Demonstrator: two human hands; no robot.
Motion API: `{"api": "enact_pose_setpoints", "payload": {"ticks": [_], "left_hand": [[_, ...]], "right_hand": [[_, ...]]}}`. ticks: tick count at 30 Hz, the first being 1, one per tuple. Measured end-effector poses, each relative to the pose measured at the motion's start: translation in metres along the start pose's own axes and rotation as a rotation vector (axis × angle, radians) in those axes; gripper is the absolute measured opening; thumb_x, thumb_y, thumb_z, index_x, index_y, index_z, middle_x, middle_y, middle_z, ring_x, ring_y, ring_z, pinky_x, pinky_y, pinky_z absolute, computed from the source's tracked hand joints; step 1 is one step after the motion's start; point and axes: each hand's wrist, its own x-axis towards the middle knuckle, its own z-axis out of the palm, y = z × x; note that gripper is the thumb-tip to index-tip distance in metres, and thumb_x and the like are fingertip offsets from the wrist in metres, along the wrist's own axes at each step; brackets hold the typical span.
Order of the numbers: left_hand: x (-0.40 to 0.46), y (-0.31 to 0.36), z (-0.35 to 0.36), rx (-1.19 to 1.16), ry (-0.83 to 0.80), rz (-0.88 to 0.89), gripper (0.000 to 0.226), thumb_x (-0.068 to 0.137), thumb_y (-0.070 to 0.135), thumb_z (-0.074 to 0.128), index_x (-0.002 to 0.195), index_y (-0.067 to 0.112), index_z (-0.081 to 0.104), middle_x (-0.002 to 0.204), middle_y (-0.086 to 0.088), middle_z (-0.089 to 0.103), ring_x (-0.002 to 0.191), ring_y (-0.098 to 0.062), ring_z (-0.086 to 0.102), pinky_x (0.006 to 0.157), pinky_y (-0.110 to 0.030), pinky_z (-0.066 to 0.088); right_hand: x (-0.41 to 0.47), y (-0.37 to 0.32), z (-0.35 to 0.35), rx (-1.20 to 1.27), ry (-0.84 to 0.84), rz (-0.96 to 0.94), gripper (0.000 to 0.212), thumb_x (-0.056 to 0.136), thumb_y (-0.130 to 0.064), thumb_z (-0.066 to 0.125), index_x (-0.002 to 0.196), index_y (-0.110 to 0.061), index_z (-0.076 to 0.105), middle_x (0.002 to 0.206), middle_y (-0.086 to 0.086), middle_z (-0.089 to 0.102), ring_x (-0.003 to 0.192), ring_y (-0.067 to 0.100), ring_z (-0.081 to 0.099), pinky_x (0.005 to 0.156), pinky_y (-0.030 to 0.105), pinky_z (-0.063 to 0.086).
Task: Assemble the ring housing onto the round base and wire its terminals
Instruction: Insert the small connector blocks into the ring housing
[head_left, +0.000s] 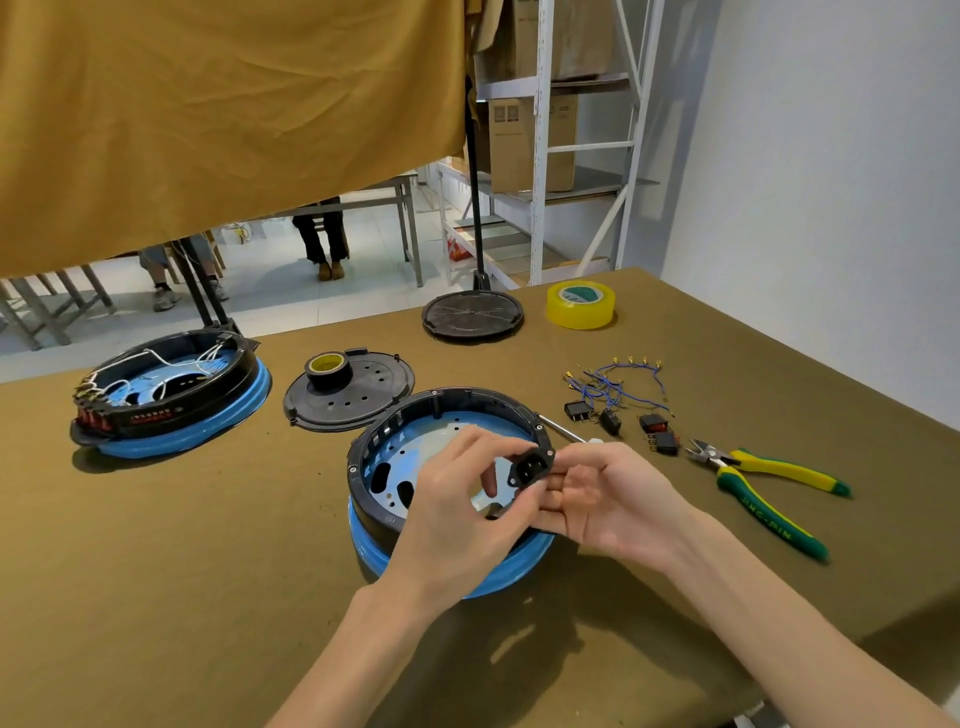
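- Left hand (467, 499): thumb and forefinger pinch the black power socket (530, 467) from its left side, over the ring housing's right rim.
- Right hand (602, 499): palm up, fingers curled to the socket's right edge, holding it as well — both hands clamp the one part.
- Ring housing (405, 415): black, seated on the blue round base (498, 577), directly under both hands; no wires fitted in it.
- Blue jumper wires (618, 384) and rocker switches (618, 418): loose, beyond the right hand.
- Pliers (769, 483): right of the right hand, untouched.
- Wired sample unit (171, 395): far left of the left hand.
- Handling note — judged: square the socket to its rim cut-out, pins facing outward, and press evenly until it seats; tilting it risks jamming.
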Motion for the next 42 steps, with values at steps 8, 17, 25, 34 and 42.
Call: {"api": "enact_pose_setpoints", "payload": {"ticks": [8,17,25,34,42], "left_hand": [[0.007,0.001,0.003,-0.121,-0.022,-0.168,0.027,0.088,0.039,0.079,0.110,0.027,0.069,0.094,0.015,0.071,0.090,-0.016,0.068,0.079,-0.026,0.057],[0.015,0.001,-0.003,-0.024,-0.060,-0.095,0.029,0.088,0.028,0.080,0.113,0.030,0.065,0.078,0.015,0.068,0.081,-0.008,0.069,0.081,-0.017,0.053],[0.015,0.001,-0.003,-0.110,-0.126,-0.194,0.008,0.103,0.029,0.061,0.101,0.026,0.053,0.083,0.015,0.075,0.082,-0.008,0.074,0.074,-0.023,0.057],[0.008,0.000,-0.003,0.069,-0.213,-0.195,0.023,0.094,0.053,0.057,0.096,0.036,0.071,0.091,0.018,0.065,0.089,-0.010,0.064,0.076,-0.031,0.054],[0.004,0.000,0.000,-0.046,-0.101,-0.320,0.023,0.094,0.028,0.073,0.115,0.037,0.068,0.090,0.014,0.070,0.086,-0.013,0.069,0.079,-0.025,0.057]], "right_hand": [[-0.003,-0.010,-0.001,-0.338,0.086,-0.150,0.036,0.100,-0.013,0.061,0.127,0.010,0.059,0.109,0.026,0.063,0.088,0.030,0.069,0.076,0.035,0.061],[-0.004,-0.005,-0.004,-0.253,0.067,-0.154,0.030,0.097,-0.009,0.064,0.122,0.008,0.063,0.107,0.025,0.067,0.093,0.032,0.072,0.078,0.037,0.062],[-0.007,-0.009,0.000,-0.420,0.153,-0.249,0.014,0.098,-0.012,0.064,0.111,-0.007,0.067,0.094,0.015,0.069,0.080,0.030,0.069,0.068,0.036,0.061],[-0.015,-0.013,-0.005,-0.594,0.151,-0.335,0.024,0.098,-0.008,0.065,0.122,-0.009,0.067,0.102,0.019,0.076,0.088,0.031,0.074,0.076,0.033,0.061],[0.002,-0.027,-0.007,-0.725,0.240,-0.218,0.025,0.088,-0.029,0.081,0.099,-0.006,0.076,0.084,0.017,0.077,0.071,0.022,0.072,0.066,0.026,0.060]]}}
